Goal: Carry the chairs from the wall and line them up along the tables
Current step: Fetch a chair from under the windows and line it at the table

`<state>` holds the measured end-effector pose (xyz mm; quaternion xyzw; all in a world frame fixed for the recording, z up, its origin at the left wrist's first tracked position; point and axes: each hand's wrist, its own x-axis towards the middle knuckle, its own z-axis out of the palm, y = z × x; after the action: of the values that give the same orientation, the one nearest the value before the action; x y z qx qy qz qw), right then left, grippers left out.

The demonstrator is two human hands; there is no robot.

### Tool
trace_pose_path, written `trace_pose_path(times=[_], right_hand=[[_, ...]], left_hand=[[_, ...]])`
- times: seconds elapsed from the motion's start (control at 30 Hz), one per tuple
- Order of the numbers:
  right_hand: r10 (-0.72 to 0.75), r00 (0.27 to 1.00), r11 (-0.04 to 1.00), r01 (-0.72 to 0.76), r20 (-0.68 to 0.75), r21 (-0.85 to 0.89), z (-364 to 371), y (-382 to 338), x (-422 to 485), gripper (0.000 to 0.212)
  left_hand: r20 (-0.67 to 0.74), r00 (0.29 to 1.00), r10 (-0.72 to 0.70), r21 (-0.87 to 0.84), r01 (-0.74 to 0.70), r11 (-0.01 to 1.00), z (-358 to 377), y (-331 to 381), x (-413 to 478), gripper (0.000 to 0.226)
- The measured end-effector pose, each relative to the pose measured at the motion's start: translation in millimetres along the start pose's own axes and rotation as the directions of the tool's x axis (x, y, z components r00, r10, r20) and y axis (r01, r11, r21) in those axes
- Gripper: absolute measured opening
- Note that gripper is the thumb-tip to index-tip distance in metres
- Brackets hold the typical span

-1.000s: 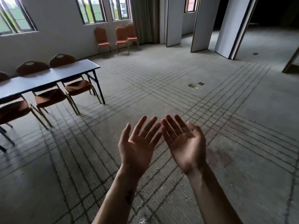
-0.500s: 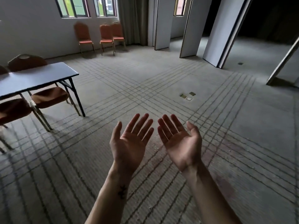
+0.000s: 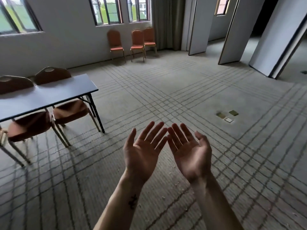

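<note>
Three orange chairs stand against the far wall under the windows: one (image 3: 115,43) apart on the left, a second (image 3: 137,42) and a third (image 3: 149,39) side by side. At the left a grey folding table (image 3: 54,95) has two brown chairs (image 3: 69,110) (image 3: 28,125) pushed under it. My left hand (image 3: 142,151) and my right hand (image 3: 189,151) are held out in front of me, palms up, fingers straight, empty, side by side above the carpet.
Striped grey carpet (image 3: 166,97) stretches between me and the wall chairs. Folding partition panels (image 3: 232,30) stand at the back right. Small floor plates (image 3: 227,116) lie in the carpet to the right. A curtain (image 3: 166,22) hangs beside the chairs.
The view swung right and then back left, so the table and wall chairs shifted across the frame. Both hands stayed palms up and empty.
</note>
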<state>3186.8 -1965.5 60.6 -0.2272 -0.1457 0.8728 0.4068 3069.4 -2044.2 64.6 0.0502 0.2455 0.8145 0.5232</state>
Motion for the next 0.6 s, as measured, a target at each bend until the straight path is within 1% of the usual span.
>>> trace_pose_path(times=[0.07, 0.2, 0.23, 0.43, 0.53, 0.6], right_hand=[[0.032, 0.998, 0.999, -0.031, 0.048, -0.023, 16.5, -19.3, 51.3, 0.049], [0.051, 0.997, 0.998, -0.048, 0.063, -0.052, 38.4, -46.4, 131.5, 0.049], [0.051, 0.997, 0.997, -0.048, 0.057, -0.058, 40.5, -53.7, 156.8, 0.048], [0.076, 0.997, 0.997, -0.076, 0.006, -0.035, 52.7, -73.7, 307.7, 0.045], [0.058, 0.998, 0.997, -0.058, -0.012, -0.051, 72.6, -78.6, 395.0, 0.044], [0.057, 0.998, 0.995, -0.059, -0.026, -0.075, 94.6, -83.2, 457.6, 0.044]], left_hand=[[-0.001, 1.0, 0.03, 0.006, -0.03, 1.0, 15.8, 5.8, 51.7, 0.061], [-0.023, 0.998, 0.062, 0.004, -0.061, 0.998, 32.1, 16.5, 131.0, 0.061], [-0.028, 0.997, 0.076, 0.011, -0.076, 0.997, 33.0, 18.0, 155.8, 0.062], [-0.074, 0.996, 0.053, 0.046, -0.049, 0.998, 31.4, 32.5, 303.0, 0.062], [-0.088, 0.995, 0.052, 0.034, -0.049, 0.998, 30.3, 51.4, 392.1, 0.062], [-0.091, 0.995, 0.026, 0.012, -0.025, 1.0, 30.9, 68.5, 459.1, 0.062]])
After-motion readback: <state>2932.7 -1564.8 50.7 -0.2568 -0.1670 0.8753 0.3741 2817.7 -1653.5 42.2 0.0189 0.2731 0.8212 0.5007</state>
